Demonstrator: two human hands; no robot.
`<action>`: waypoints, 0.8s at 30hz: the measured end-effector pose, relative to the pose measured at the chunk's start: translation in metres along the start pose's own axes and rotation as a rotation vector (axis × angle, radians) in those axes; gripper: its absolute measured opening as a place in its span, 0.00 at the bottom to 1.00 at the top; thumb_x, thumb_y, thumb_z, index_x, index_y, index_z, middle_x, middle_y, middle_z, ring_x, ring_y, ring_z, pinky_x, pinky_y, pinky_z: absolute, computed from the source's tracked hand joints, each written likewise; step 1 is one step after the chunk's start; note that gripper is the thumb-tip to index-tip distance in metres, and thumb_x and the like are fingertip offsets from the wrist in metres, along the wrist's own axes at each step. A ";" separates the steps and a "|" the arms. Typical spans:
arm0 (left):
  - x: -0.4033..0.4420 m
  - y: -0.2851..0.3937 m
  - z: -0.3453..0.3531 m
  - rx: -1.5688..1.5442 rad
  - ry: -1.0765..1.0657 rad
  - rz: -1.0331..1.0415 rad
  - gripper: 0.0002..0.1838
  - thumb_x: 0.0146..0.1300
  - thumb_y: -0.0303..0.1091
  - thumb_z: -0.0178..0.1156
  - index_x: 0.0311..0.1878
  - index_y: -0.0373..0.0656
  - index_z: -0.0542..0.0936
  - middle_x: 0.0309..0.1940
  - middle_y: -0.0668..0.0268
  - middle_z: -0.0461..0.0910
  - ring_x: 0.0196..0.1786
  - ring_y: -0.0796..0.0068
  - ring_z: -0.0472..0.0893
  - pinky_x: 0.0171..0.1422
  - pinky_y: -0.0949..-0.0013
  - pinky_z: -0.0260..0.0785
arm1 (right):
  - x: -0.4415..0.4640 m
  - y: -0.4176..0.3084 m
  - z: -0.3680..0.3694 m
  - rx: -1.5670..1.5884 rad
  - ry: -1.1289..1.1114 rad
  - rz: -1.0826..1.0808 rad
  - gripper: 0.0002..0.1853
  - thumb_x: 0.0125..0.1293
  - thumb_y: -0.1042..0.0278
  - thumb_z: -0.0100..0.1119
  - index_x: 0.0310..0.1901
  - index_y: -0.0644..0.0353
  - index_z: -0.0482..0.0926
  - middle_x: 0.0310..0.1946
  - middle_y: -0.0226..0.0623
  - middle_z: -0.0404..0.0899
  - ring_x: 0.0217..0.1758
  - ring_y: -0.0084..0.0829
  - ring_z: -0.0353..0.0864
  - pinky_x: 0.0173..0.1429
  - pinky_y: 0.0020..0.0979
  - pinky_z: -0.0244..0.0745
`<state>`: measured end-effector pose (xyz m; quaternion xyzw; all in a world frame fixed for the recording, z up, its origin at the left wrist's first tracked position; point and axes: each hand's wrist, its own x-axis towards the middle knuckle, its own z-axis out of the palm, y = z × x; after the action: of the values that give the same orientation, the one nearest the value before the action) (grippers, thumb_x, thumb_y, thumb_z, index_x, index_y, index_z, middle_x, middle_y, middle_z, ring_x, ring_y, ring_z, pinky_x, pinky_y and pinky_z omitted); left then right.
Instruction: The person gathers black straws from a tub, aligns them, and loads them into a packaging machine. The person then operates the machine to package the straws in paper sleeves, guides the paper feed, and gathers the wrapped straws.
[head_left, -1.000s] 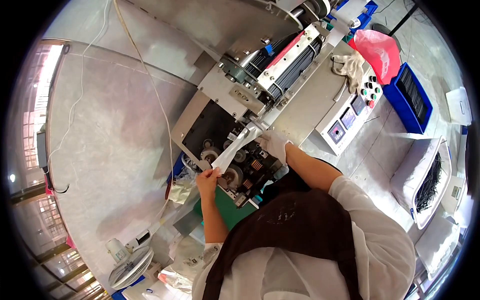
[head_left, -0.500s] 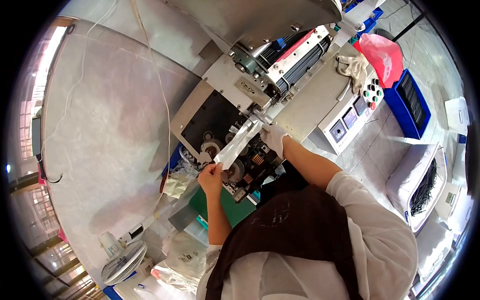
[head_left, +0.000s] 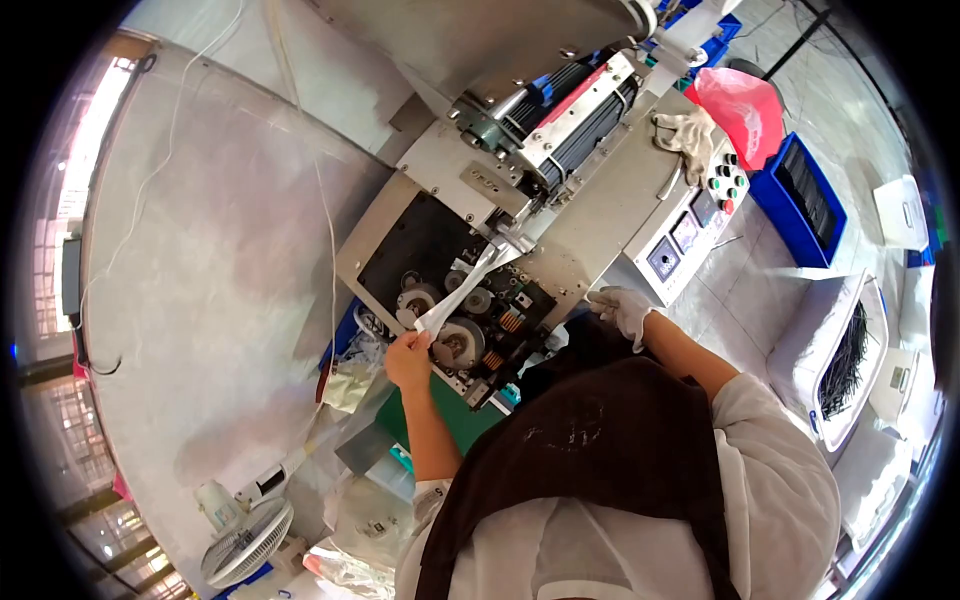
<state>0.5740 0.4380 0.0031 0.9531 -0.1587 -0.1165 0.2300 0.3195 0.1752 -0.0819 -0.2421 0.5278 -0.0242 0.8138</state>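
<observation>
My bare left hand (head_left: 408,360) pinches the lower end of a white strip (head_left: 462,290). The strip runs up at a slant over the rollers (head_left: 458,343) to the metal guide of the machine (head_left: 484,180). My right hand (head_left: 622,308), in a white glove, is off the strip, beside the lower edge of the machine's metal top. Its fingers point left and lie close together; whether anything small is between them is not visible.
A control panel (head_left: 680,240) with buttons and displays is right of the machine, with a glove (head_left: 688,140) above it. Further right are a pink bag (head_left: 742,112), a blue crate (head_left: 800,200) and a white bin (head_left: 800,335). A fan (head_left: 245,545) stands lower left.
My right hand has left the strip's upper part and moved right and down, to the machine's edge. My left hand still holds the lower end, slightly further left. The strip looks narrower.
</observation>
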 end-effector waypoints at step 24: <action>-0.003 -0.034 0.003 -0.146 -0.058 -0.215 0.12 0.46 0.33 0.64 0.24 0.32 0.79 0.19 0.61 0.78 0.22 0.72 0.77 0.28 0.71 0.67 | 0.068 -0.194 -0.158 -0.821 1.035 -0.661 0.30 0.50 0.77 0.45 0.58 0.46 0.62 0.51 0.49 0.68 0.56 0.49 0.65 0.58 0.38 0.60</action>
<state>0.5789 0.4667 -0.0153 0.9415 -0.0534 -0.1793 0.2804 0.2535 -0.0741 -0.1096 -0.6310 0.7103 -0.1799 0.2548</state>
